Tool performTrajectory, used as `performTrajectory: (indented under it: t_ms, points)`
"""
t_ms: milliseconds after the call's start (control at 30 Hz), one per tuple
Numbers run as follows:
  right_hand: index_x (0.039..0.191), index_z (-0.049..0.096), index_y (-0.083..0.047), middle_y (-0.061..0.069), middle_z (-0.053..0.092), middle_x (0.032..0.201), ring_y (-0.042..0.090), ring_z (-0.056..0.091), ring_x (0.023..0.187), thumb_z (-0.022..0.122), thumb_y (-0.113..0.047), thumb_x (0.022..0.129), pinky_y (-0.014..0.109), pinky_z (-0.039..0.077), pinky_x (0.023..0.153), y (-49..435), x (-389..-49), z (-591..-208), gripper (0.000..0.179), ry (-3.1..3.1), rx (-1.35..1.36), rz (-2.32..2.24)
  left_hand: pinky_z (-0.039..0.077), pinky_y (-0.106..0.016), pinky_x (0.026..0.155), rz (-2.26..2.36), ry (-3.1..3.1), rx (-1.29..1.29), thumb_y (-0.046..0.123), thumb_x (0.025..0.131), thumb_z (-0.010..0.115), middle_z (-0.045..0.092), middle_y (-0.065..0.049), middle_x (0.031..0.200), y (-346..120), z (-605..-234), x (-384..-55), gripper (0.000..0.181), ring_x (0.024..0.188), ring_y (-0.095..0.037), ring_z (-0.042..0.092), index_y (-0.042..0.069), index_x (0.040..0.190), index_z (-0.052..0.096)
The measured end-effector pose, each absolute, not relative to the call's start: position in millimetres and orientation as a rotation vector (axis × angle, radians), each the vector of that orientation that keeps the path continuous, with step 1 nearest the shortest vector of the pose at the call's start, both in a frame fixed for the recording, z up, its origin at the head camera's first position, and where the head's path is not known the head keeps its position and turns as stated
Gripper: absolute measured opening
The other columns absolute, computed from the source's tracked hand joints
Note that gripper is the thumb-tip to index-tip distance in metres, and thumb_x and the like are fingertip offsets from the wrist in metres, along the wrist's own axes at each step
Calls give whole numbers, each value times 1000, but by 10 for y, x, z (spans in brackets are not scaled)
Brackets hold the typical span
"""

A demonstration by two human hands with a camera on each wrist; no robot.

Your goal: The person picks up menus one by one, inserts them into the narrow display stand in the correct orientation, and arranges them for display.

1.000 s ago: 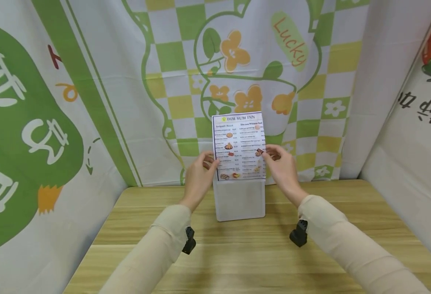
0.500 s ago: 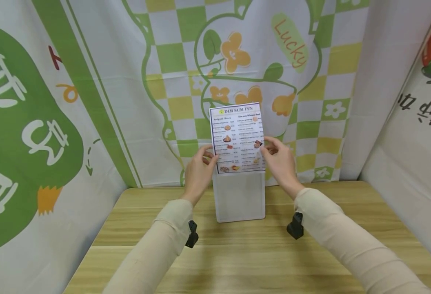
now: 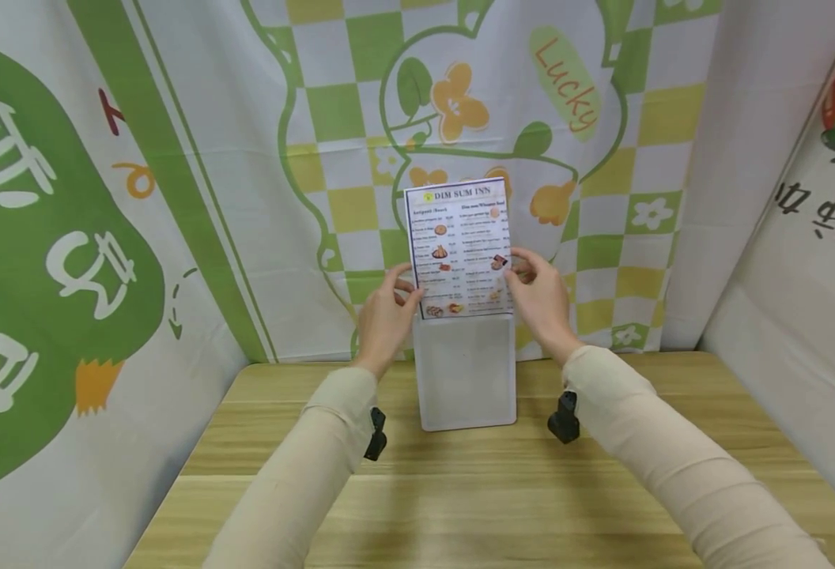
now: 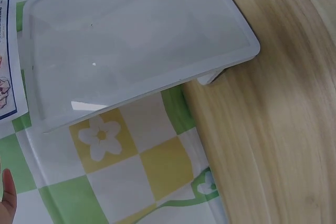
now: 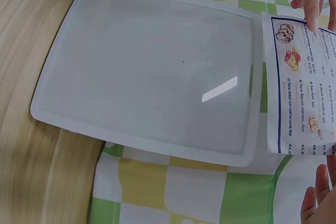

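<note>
A printed menu sheet (image 3: 459,249) headed "DIM SUM INN" is held upright by both hands. My left hand (image 3: 387,316) pinches its left edge near the bottom corner; my right hand (image 3: 542,300) pinches the right edge a little higher. Below the sheet stands a white-framed display stand (image 3: 464,371) with a clear, glossy face, upright on the table. In the right wrist view the bottom edge of the menu (image 5: 299,93) lies just past the end of the stand (image 5: 157,72). Only a fingertip of the left hand (image 4: 7,198) shows in the left wrist view.
The wooden table (image 3: 460,498) ends at a hanging cloth (image 3: 339,111) with green and yellow checks behind the stand. Printed cloths also hang at the left (image 3: 33,237) and right (image 3: 787,276). A small foot (image 4: 210,76) props the stand from behind.
Both hands have raised the menu sheet steadily, baring more of the stand's face beneath it. The stand has stayed in place.
</note>
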State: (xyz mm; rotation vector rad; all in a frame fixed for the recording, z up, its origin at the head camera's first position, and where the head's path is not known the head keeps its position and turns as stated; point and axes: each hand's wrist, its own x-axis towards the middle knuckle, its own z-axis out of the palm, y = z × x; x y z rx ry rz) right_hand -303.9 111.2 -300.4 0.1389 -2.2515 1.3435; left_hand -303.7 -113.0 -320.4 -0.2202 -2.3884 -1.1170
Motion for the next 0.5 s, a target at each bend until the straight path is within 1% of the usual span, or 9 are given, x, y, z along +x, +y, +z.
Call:
performTrajectory:
  t_ms: [267,367,500]
  points:
    - [137,59,-14,9,70,108,22,59,90,63,-15,97,31,44,64,1097,-3143,-2882,40,-2294,133,1285,44,-29,56,-1065,-2378,-190,30,96,67,70,3,104,-1114,-3146,-3139,46,78,-13,62,23,139,53]
    - [136,60,-14,8,70,107,22,59,88,64,-15,96,31,43,63,1092,-3179,-2855,39,-2295,128,1267,45,-30,56,-1066,-2366,-184,29,96,67,71,3,105,-1104,-3144,-3157,45,78,-14,62,23,138,54]
    - [134,61,-13,9,70,107,23,60,88,65,-14,96,32,43,65,1089,-3210,-2844,38,-2290,129,1265,44,-30,56,-1067,-2352,-170,28,96,67,71,2,105,-1087,-3147,-3173,43,77,-15,63,22,137,54]
